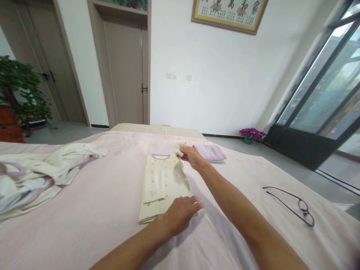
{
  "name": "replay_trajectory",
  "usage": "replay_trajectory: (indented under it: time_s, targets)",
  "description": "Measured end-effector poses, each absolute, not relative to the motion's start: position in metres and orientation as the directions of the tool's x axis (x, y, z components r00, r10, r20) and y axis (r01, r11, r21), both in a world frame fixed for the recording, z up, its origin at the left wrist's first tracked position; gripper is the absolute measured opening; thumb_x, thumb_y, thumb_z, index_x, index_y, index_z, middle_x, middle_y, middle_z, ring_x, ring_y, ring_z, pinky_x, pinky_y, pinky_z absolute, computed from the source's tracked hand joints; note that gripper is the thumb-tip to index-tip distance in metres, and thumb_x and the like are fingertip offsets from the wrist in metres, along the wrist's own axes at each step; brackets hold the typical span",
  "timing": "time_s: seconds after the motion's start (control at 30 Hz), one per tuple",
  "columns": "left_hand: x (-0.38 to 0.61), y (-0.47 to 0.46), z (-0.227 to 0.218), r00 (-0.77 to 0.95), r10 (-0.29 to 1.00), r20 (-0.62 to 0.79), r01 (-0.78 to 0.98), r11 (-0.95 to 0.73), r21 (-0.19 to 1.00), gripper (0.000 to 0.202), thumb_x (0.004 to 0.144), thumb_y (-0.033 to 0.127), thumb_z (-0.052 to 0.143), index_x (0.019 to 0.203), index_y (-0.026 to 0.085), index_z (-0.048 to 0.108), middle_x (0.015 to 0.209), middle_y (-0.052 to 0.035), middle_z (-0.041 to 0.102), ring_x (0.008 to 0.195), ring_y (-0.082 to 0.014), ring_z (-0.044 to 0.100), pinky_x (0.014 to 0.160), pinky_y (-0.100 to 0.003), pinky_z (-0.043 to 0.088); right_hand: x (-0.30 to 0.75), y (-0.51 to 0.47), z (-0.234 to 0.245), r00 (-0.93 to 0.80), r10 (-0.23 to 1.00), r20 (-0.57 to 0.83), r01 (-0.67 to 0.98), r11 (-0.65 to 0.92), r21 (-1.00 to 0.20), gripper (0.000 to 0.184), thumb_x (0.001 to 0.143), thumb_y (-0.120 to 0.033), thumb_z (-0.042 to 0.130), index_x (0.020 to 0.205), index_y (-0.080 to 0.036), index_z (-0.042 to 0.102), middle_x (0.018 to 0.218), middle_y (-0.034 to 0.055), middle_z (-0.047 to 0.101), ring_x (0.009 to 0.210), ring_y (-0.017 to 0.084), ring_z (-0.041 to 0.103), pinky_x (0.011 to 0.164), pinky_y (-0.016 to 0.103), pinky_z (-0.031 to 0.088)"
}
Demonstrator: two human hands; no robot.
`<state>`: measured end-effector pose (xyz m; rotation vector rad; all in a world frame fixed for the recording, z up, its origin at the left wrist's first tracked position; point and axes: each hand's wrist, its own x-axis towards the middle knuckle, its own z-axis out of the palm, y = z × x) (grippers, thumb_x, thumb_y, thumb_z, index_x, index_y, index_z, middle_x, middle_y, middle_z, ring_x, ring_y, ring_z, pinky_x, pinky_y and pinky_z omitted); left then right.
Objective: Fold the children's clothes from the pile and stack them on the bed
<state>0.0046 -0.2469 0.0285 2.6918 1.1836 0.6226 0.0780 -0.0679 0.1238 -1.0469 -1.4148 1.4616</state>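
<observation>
A cream child's shirt (160, 180) with small faint prints and a lilac neckband lies on the pink bed cover, its left side folded in over the front. My right hand (191, 156) pinches a bunched part of the shirt at the upper right shoulder, slightly raised. At the lower right edge, my left hand (182, 213) is closed on the shirt's hem; its fingertips are a little blurred and a bit of cream cloth shows beside them. Just beyond my right hand lies a folded lilac garment (210, 153).
A loose heap of pale clothes (36, 176) spreads over the left of the bed cover (107, 210). Eyeglasses (302, 210) with open temples lie on the right. Farther off are a closed door (123, 71), purple flowers (251, 134) and a leafy plant (22, 90).
</observation>
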Motion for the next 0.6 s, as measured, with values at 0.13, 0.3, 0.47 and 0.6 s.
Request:
replay_trajectory:
  time_s: [0.13, 0.3, 0.47, 0.6]
  targets:
    - [0.014, -0.242, 0.030, 0.633, 0.725, 0.271, 0.711, -0.683, 0.168, 0.031, 0.089, 0.010, 0.049, 0.115, 0.022, 0.060, 0.109, -0.0056, 0.066, 0.097, -0.0211, 0.060, 0.079, -0.031, 0.049, 0.045, -0.082, 0.131, -0.435, 0.900, -0.032, -0.047, -0.058, -0.997, 0.016, 0.067, -0.024, 0.065, 0.081, -0.019, 0.061, 0.074, 0.0001, 0.067, 0.070, 0.014, 0.062, 0.070, 0.026, 0.047]
    - [0.007, -0.237, 0.035, 0.613, 0.749, 0.252, 0.745, -0.654, 0.131, 0.007, 0.088, 0.017, 0.055, 0.085, 0.019, 0.061, 0.093, -0.0046, 0.063, 0.086, -0.0192, 0.057, 0.071, -0.029, 0.045, 0.024, -0.089, 0.134, -0.466, 0.881, -0.083, -0.046, -0.118, -0.992, 0.019, 0.065, -0.022, 0.065, 0.084, -0.019, 0.060, 0.082, 0.0011, 0.069, 0.073, 0.015, 0.063, 0.076, 0.031, 0.049]
    - [-0.023, -0.247, 0.042, 0.569, 0.753, 0.329, 0.748, -0.641, 0.172, 0.019, 0.083, 0.011, 0.057, 0.099, 0.022, 0.057, 0.101, -0.0016, 0.062, 0.090, -0.0173, 0.055, 0.075, -0.028, 0.043, 0.015, -0.091, 0.139, -0.464, 0.885, -0.039, -0.148, -0.121, -0.982, 0.027, 0.063, -0.020, 0.064, 0.090, -0.020, 0.060, 0.090, 0.0028, 0.070, 0.080, 0.017, 0.065, 0.078, 0.035, 0.050]
    - [-0.053, -0.258, 0.048, 0.522, 0.802, 0.289, 0.806, -0.575, 0.141, 0.017, 0.081, 0.012, 0.060, 0.094, 0.022, 0.056, 0.098, -0.0021, 0.063, 0.088, -0.0189, 0.054, 0.075, -0.030, 0.042, 0.013, -0.094, 0.142, -0.450, 0.892, 0.050, -0.266, -0.080, -0.961, 0.030, 0.064, -0.019, 0.062, 0.094, -0.022, 0.058, 0.094, 0.0016, 0.070, 0.087, 0.019, 0.066, 0.080, 0.036, 0.050]
